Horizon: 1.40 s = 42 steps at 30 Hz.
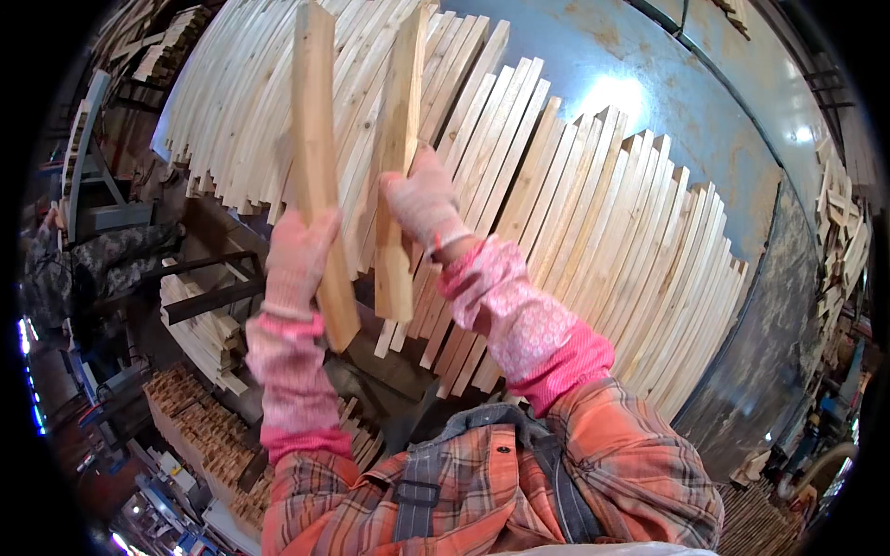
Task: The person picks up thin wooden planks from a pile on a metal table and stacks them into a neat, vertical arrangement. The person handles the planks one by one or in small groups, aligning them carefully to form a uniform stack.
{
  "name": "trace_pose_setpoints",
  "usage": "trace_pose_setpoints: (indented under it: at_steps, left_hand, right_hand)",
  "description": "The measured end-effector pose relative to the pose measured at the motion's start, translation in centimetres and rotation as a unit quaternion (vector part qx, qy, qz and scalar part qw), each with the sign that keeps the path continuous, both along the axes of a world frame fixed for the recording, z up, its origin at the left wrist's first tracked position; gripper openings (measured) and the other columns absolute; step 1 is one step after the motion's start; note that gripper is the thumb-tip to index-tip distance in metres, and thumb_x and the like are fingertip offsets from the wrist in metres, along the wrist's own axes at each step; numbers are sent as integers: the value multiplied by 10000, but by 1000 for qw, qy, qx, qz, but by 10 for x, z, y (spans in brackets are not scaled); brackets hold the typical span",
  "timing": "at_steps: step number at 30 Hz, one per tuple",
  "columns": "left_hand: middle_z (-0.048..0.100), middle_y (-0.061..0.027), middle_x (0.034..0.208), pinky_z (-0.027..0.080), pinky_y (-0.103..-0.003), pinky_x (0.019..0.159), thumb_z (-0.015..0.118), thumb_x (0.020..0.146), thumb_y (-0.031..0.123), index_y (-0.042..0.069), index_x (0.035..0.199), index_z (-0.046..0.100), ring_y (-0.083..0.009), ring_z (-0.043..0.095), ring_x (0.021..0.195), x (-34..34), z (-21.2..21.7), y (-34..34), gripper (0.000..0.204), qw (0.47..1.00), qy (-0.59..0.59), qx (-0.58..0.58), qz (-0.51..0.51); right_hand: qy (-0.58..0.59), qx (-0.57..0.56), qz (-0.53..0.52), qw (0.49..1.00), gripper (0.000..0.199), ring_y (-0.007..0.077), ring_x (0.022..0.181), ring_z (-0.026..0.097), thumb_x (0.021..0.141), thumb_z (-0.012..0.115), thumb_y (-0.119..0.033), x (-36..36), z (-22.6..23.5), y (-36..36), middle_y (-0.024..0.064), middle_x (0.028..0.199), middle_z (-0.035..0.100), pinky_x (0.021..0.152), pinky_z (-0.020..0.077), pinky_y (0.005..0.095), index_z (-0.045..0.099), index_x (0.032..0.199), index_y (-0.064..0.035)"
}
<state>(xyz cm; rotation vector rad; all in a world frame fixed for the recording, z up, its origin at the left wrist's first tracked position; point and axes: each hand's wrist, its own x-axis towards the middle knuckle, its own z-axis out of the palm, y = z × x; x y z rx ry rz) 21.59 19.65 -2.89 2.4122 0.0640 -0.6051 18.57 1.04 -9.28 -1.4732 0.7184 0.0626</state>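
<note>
My left hand [301,255], in a pale pink knit glove, is closed around the lower part of a long wooden strip [315,111]. In my right hand [425,199], gloved the same way, a second wooden strip [400,102] is gripped. Both strips point away from me, raised over the table, with a gap between them. Beneath and beyond lie many pale wooden strips [575,213] side by side on a metal table [538,42]. Some of their near ends stick out over the table's edge. My fingertips are partly hidden by the strips and gloves.
Stacked wood [199,422] stands low on the left, with a smaller pile of strips [204,324] beside a dark metal frame [218,296]. A camouflage-patterned cloth [120,255] shows at far left. Scrap wood [839,227] is heaped at far right past the table.
</note>
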Motion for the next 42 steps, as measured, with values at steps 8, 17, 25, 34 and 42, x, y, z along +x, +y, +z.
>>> trace_pose_setpoints:
  at_steps: [8, 17, 25, 34, 42]
  left_hand:
    - [701, -270, 1176, 549, -461, 941, 787, 820, 422, -2, 1279, 594, -423, 687, 1099, 39, -72, -32, 654, 965, -71, 222, -123]
    - [734, -155, 1149, 563, -402, 902, 779, 879, 270, 28, 1312, 631, -292, 708, 1008, 63, -47, -11, 518, 936, -262, 186, -141]
    - [717, -208, 1123, 557, -417, 930, 732, 916, 350, 70, 1238, 696, -365, 697, 1050, -225, -20, -20, 428, 924, 116, -44, -361]
    - [601, 12, 912, 523, -277, 786, 653, 998, 93, 66, 1002, 583, -73, 580, 807, -310, -59, 0, 75, 788, 492, -327, 173]
    - [638, -34, 890, 498, -253, 721, 695, 958, 101, -24, 1215, 585, -112, 593, 786, -326, -31, 26, 306, 817, 419, -371, 138]
  right_hand:
    - [-41, -104, 312, 944, 481, 439, 1130, 655, 882, 638, -259, -63, -8, 34, 272, 1151, 687, 990, 527, 460, 580, 1308, -42]
    - [98, -473, 121, 867, 445, 385, 1070, 693, 937, 671, -367, -68, -21, -229, 205, 1181, 708, 876, 547, 497, 642, 1245, -47]
    - [175, -600, 72, 778, 436, 388, 1167, 641, 937, 624, -467, -62, -59, -259, 206, 1222, 681, 992, 511, 515, 764, 1069, -76]
    - [222, -622, 97, 745, 488, 402, 1135, 676, 933, 548, -488, -42, -62, -270, 210, 1249, 700, 992, 520, 514, 790, 1082, -92]
    - [46, -511, -46, 857, 502, 425, 1082, 683, 872, 677, -468, -64, -7, -246, 290, 1110, 711, 923, 549, 499, 748, 987, 16]
